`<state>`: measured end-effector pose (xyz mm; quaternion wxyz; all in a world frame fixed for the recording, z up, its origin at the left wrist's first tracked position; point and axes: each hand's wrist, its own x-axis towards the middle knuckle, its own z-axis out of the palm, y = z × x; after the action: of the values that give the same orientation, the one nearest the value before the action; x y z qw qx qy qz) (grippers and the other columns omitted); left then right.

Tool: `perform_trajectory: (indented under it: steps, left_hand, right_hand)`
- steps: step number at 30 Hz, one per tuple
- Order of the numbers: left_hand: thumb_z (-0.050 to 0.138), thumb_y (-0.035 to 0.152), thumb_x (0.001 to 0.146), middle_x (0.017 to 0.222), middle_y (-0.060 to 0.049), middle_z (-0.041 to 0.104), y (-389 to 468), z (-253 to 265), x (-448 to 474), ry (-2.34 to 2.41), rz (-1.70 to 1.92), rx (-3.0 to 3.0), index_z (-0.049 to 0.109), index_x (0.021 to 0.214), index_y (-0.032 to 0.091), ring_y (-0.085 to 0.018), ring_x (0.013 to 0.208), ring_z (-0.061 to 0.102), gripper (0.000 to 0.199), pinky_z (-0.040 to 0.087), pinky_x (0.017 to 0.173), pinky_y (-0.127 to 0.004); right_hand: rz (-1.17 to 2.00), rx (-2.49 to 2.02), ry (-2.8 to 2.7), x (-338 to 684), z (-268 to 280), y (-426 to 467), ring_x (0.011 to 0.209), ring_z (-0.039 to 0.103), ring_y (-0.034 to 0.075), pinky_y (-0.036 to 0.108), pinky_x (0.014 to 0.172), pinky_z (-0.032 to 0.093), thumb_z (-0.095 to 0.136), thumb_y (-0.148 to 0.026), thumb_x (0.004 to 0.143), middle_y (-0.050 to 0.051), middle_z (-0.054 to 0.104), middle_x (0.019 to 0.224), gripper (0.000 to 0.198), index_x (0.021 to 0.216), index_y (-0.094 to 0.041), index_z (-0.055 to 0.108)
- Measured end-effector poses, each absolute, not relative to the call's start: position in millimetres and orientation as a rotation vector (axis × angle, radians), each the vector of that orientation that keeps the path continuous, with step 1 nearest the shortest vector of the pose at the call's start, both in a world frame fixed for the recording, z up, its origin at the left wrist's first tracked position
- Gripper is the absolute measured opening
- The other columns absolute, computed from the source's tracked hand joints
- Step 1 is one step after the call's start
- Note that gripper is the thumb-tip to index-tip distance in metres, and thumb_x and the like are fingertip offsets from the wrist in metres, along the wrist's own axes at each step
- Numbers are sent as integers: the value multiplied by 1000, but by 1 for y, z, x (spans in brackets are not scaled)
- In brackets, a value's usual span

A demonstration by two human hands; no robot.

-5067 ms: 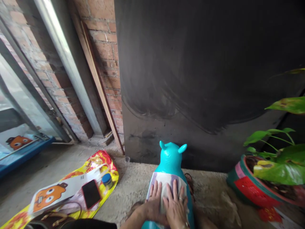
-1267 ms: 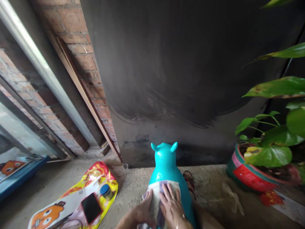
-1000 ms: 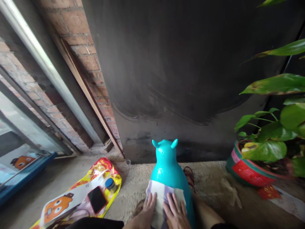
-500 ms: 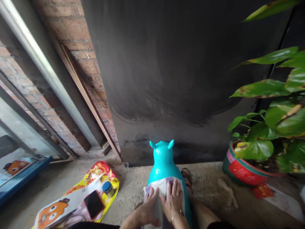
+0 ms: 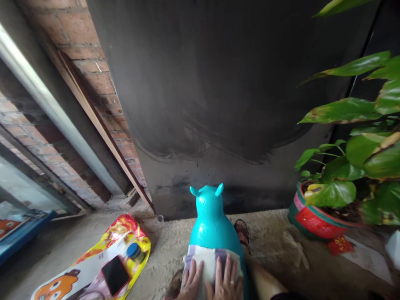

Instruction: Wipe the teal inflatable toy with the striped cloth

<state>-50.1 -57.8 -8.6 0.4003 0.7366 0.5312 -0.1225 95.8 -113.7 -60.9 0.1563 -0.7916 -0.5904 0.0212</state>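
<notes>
Both hands lie flat with fingers spread on a white and lilac cloth (image 5: 210, 263) draped over the back of a glossy turquoise inflatable animal toy with two small ears (image 5: 211, 220), the left hand (image 5: 191, 284) on the cloth's left part and the right hand (image 5: 225, 284), with a ring on one finger, touching it just beside. Left of the left hand, a black phone (image 5: 115, 280) and a blue-capped small jar (image 5: 133, 251) lie on a yellow and red printed plastic bag (image 5: 93, 266). Well off to the right of the right hand stands a red and green round plant pot with broad green leaves (image 5: 315, 220).
</notes>
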Motion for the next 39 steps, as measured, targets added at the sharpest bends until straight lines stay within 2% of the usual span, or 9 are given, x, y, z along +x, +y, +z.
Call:
perform_trajectory:
  steps: [3,6,13,17,25,28,32,36,39]
  left_hand:
    - [73,60,42,156,-18,-9,-32,-1,-42,1384,-314,1907,-2,147,7,-37,140,-15,139,1,116,-50]
    - [81,59,22,152,-24,-18,-10,9,-39,1412,-283,1878,-9,145,2,-38,139,-17,162,5,117,-47]
    - [80,65,16,153,-22,-15,-4,-5,-45,1455,-279,1969,0,146,0,-32,140,-18,166,-1,117,-37]
    - [77,69,15,153,-19,-17,-4,-11,-48,1458,-295,1949,-4,146,3,-31,140,-18,168,1,117,-39]
    - [74,74,9,157,-14,-7,-3,-3,-46,1468,-275,1956,-1,148,11,-30,140,-18,170,-2,118,-38]
    - [72,77,13,156,-15,-7,-3,-4,-47,1453,-257,1973,1,148,9,-30,140,-18,167,-2,118,-38]
    - [73,71,33,154,-20,-9,-11,-10,-47,1472,-271,2015,3,146,-1,-29,142,-12,150,5,118,-36]
    - [51,50,74,156,-16,1,-38,-16,-45,1607,-313,2011,10,146,3,-27,143,-1,95,10,118,-37]
    - [32,36,85,156,-12,5,-57,-14,-44,1645,-378,2024,16,146,11,-25,143,2,68,9,118,-40]
  right_hand:
    - [159,-2263,-1686,105,-38,-65,138,22,39,64,101,30,41,-54,87,15,24,152,62,141,-23,39]
    - [219,-2219,-1720,108,-27,-29,140,16,37,64,102,27,38,-50,89,14,16,155,60,144,-25,31]
    - [240,-2114,-1652,105,-28,-30,142,10,35,64,105,22,38,-51,90,13,14,155,62,146,-27,26]
    - [300,-2081,-1647,110,-20,-34,141,12,35,65,106,22,37,-46,91,13,15,155,60,146,-27,23]
    - [377,-2039,-1624,114,-7,-34,141,13,35,64,105,22,38,-56,89,15,15,154,64,145,-26,27]
    - [374,-2048,-1604,114,-8,-32,141,11,35,64,106,21,40,-57,88,15,14,154,65,144,-27,29]
    - [352,-2087,-1590,107,-17,-38,141,14,34,64,105,24,45,-49,87,13,16,153,61,143,-28,32]
    - [174,-2190,-1528,89,-42,-73,138,25,37,66,101,28,49,-46,84,14,28,149,57,138,-26,43]
    - [83,-2202,-1539,77,-61,-104,131,37,39,67,98,32,43,-52,87,18,43,140,55,133,-24,50]
